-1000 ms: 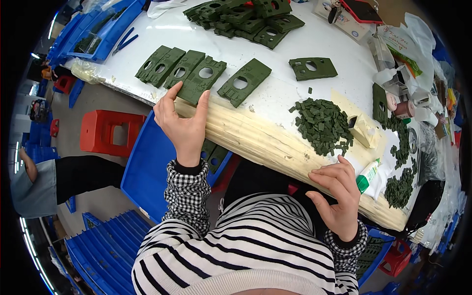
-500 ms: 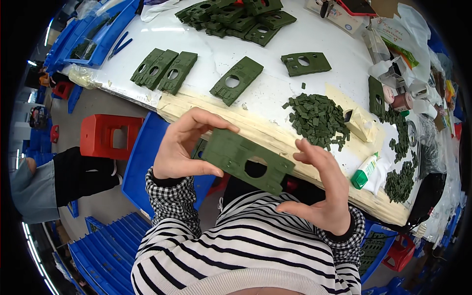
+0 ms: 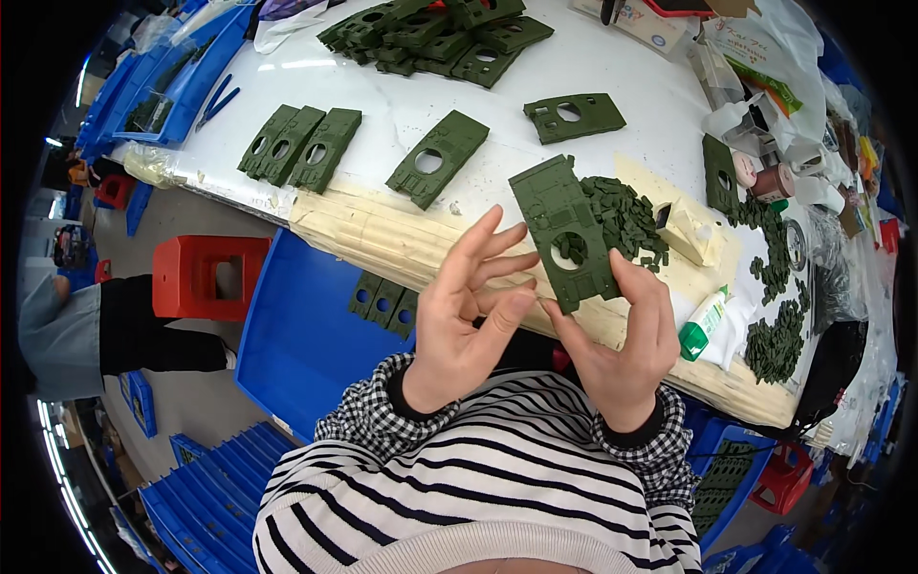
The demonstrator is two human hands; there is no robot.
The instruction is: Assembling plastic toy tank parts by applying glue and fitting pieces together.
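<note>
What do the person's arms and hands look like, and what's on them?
The left hand and right hand wear no gloves. Each wrist has a black cuff. Puffy black-and-white checked sleeves cover the forearms, below a white top with black stripes.

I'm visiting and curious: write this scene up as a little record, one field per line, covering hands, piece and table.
Right hand: holds a green plate by its lower end
Left hand: beside that plate; contact unclear
Held piece: flat, tilted, one large round hole
Behind it: pile of small green pieces
White table: more plates lying apart, plus a heap of plates
Near right hand: green-and-white bottle
Lower left: blue bin with similar plates inside
</note>
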